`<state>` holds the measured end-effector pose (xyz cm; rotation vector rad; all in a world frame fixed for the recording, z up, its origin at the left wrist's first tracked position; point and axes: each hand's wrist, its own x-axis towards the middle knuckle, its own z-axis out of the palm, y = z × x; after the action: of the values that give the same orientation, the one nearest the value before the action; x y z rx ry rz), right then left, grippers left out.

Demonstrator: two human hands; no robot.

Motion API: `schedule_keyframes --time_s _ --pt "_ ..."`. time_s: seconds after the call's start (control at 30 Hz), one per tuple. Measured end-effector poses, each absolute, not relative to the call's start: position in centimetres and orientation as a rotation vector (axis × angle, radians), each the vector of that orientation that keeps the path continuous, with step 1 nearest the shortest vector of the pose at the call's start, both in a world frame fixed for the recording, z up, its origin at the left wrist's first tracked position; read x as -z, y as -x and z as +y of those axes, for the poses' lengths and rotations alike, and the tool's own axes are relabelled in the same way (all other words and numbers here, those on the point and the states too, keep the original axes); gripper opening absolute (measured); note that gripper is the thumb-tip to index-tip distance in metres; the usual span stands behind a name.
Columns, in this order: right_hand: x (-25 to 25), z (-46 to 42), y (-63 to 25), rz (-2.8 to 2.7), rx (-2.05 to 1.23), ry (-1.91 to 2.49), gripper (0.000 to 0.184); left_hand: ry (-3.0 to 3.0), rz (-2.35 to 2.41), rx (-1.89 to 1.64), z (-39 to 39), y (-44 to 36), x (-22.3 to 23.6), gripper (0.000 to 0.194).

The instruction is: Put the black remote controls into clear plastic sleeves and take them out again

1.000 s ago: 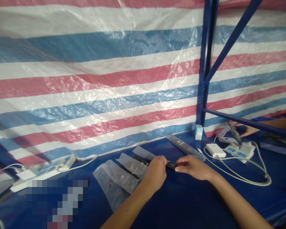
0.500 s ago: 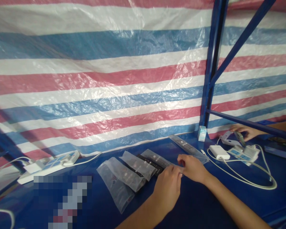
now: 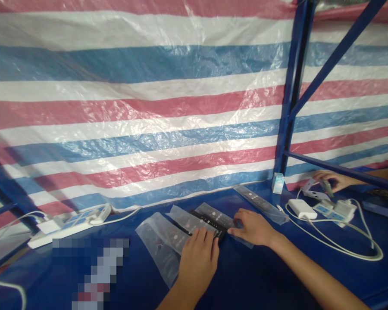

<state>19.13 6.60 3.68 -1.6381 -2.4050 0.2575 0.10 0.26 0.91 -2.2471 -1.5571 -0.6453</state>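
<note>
Several black remote controls in clear plastic sleeves lie fanned side by side on the blue tabletop [image 3: 265,280]. My left hand [image 3: 198,258] rests palm down over the near end of a middle bagged remote [image 3: 181,217], fingers laid out on it. My right hand [image 3: 254,226] is closed, with thumb and forefinger at the edge of the rightmost bagged remote [image 3: 215,214] of the group. A bare black remote edge [image 3: 213,223] shows between the hands. At the left end lies another sleeve [image 3: 158,245], partly behind my left hand. One more bagged remote [image 3: 258,201] lies apart, farther back.
White power strips stand at left [image 3: 74,221] and right [image 3: 330,211], with a white adapter [image 3: 302,209] and looped cable. A small box [image 3: 278,183] stands by the blue post [image 3: 284,129]. Another person's hand [image 3: 333,178] holds an object at right. Striped sheeting [image 3: 148,107] hangs behind.
My left hand has moved left, away from the right hand, onto a middle sleeve. My right hand has shifted slightly left and down along the rightmost sleeve.
</note>
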Motion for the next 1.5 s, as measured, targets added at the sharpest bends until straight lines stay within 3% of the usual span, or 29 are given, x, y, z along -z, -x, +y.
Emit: schedule_keyframes --time_s 0.2,0.5,0.6,0.83,0.97,1.3,1.5 --pt "-3.9 6.5 -17.8 -2.391 -0.084 1.768 0.031 2.19 -1.496 0.654 0.4 0.1 -0.1 0.016" --pt "-3.9 8.9 -21.5 -2.026 0.048 2.233 0.039 2.244 -1.675 0.49 0.5 0.1 -1.0 0.021" --pt "-3.7 8.7 -21.7 -1.992 0.203 2.167 0.034 2.246 -1.731 0.465 0.5 0.1 -1.3 0.021" --pt "-3.3 5.6 -17.8 -2.444 -0.374 1.518 0.043 2.208 -1.861 0.377 0.6 0.3 -2.0 0.022" --pt "-3.4 5.1 -15.6 -2.458 -0.307 1.579 0.044 2.172 -1.909 0.308 0.7 0.3 -2.1 0.019" --pt "-3.0 6.4 -18.0 -2.247 -0.307 1.714 0.023 2.152 -1.837 0.264 0.9 0.1 -2.9 0.018" --pt "-4.2 6.7 -22.7 -1.967 -0.447 1.704 0.03 2.16 -1.684 0.32 1.6 -1.9 -4.2 0.018"
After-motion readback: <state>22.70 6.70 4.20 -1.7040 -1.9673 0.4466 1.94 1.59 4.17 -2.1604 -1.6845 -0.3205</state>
